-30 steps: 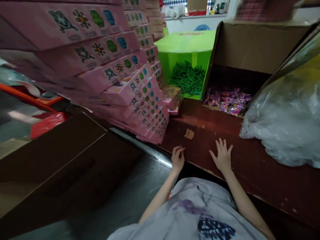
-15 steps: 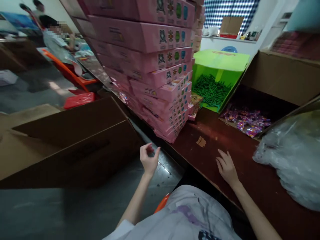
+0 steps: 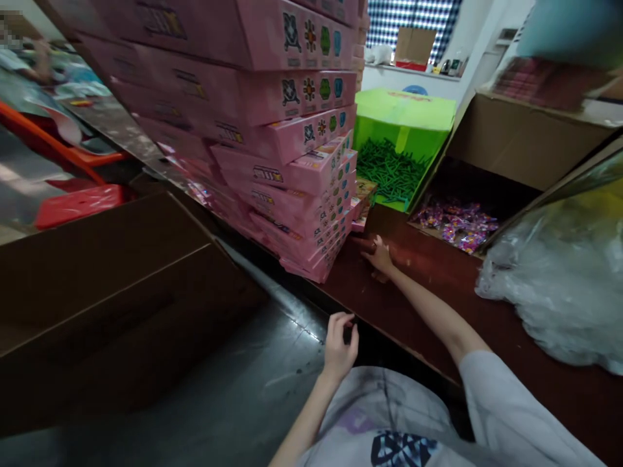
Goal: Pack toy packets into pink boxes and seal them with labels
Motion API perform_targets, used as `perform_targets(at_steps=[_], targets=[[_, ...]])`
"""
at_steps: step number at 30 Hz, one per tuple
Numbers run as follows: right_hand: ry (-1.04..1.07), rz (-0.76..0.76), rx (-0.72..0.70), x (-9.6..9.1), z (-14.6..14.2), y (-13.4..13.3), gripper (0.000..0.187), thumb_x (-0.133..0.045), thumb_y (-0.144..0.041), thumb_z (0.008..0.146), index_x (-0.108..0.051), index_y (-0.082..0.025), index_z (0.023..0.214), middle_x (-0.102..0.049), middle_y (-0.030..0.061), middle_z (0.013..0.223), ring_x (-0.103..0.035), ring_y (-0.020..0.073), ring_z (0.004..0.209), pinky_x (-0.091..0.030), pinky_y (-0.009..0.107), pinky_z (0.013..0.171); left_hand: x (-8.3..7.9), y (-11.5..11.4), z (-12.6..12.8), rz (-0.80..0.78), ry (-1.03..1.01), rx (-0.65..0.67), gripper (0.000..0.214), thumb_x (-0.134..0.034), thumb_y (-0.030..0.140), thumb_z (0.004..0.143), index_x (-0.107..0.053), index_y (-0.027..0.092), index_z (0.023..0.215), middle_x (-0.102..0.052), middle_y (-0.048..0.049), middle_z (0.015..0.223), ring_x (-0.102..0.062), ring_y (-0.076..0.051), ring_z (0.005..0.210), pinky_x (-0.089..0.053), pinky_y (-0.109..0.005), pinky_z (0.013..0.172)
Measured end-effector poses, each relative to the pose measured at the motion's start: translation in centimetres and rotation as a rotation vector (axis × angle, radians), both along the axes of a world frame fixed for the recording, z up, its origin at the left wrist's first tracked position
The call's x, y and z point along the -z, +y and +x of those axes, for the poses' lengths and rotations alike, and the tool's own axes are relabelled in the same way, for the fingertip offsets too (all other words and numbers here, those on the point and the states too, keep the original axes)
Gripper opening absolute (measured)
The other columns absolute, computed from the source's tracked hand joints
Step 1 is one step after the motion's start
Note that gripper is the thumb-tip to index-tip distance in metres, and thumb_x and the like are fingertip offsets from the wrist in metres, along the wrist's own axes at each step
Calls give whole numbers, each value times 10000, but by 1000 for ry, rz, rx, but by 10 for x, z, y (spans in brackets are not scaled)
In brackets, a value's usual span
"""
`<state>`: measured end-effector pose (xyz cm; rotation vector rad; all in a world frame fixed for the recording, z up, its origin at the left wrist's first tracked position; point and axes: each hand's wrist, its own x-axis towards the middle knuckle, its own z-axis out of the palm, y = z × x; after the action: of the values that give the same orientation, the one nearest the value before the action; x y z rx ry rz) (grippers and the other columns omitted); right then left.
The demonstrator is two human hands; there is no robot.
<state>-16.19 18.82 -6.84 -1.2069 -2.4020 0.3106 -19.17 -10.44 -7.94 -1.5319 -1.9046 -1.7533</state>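
Reaching across the dark red table (image 3: 438,272), the right hand (image 3: 378,256) lies at twelve o'clock of the wearer. Its fingers are spread flat on the wood and clasp nothing, just beside the foot of the stack of pink boxes (image 3: 292,162). Left hand (image 3: 341,340): at six o'clock of the right one, by the table's near edge, fingers half curled, nothing seen in it; whether it touches the edge cannot be told. Stack: tall, leaning, filling ten to twelve o'clock of the view. Green box (image 3: 403,110) of green sticks at one o'clock. Cardboard box (image 3: 516,136) of purple packets at two o'clock. Clear plastic bag (image 3: 555,279) at three o'clock. Brown carton (image 3: 107,285) at nine o'clock, inside too dark to read. Progress, as judged: no pink box is lifted or gripped, so the handling looks barely begun, with the whole stack to go.
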Motion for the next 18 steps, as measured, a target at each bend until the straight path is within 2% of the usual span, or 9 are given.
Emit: perform_targets(at_steps=[2,4,6,8,11,13,16,18], targets=[[3,-51,133,3,-34,20,767,-538,-468,892,-329,7,1458,-464,278,1440,-442,359,1352,-254,598,1137,8,-9,0,-42,66,72,227,-545,104,893,-569,179,1106,-574,-57,991,-618,-131,836,-551,-261,744],[16,-102,218,2,-60,37,773,-567,-465,877,-349,-18,1469,-463,253,1455,-363,357,1415,-135,592,1183,15,-21,-12,-66,147,50,228,-543,105,902,-571,177,1116,-582,-67,1009,-630,-147,884,-558,-272,769],[42,-130,253,0,-76,49,782,-602,-422,851,-343,-65,1496,-498,213,1443,-314,332,1450,-27,586,1198,19,-31,-30,-84,205,-3,221,-547,109,906,-572,168,1117,-587,-70,1001,-635,-149,874,-560,-272,760],[67,-137,264,-1,-85,57,776,-600,-344,838,-312,-135,1527,-532,169,1426,-305,298,1461,31,595,1192,22,-39,-47,-108,230,-26,209,-548,108,908,-575,160,1108,-588,-66,982,-631,-134,818,-559,-259,735],[83,-136,284,0,-85,64,697,-515,-183,840,-354,-203,1518,-594,131,1369,-353,238,1441,53,580,1193,23,-43,-57,-140,249,-3,199,-536,105,912,-577,156,1101,-592,-63,969,-627,-120,775,-561,-242,715],[78,-139,323,1,-77,69,625,-448,-110,842,-459,-191,1462,-628,141,1319,-373,225,1429,71,568,1193,24,-41,-54,-156,266,21,202,-522,106,915,-575,157,1104,-601,-66,971,-641,-127,798,-566,-245,726],[60,-131,370,-2,-57,81,553,-395,-87,858,-572,-188,1372,-648,133,1289,-350,227,1443,94,562,1189,27,-32,-42,-184,294,63,208,-510,100,914,-577,167,1100,-623,-67,971,-659,-148,867,-573,-266,772],[46,-125,384,-3,-46,85,533,-419,-116,865,-573,-195,1369,-659,117,1274,-336,233,1450,96,558,1191,32,-25,-34,-201,290,95,222,-504,93,912,-575,172,1107,-632,-70,974,-662,-157,895,-574,-281,794]])
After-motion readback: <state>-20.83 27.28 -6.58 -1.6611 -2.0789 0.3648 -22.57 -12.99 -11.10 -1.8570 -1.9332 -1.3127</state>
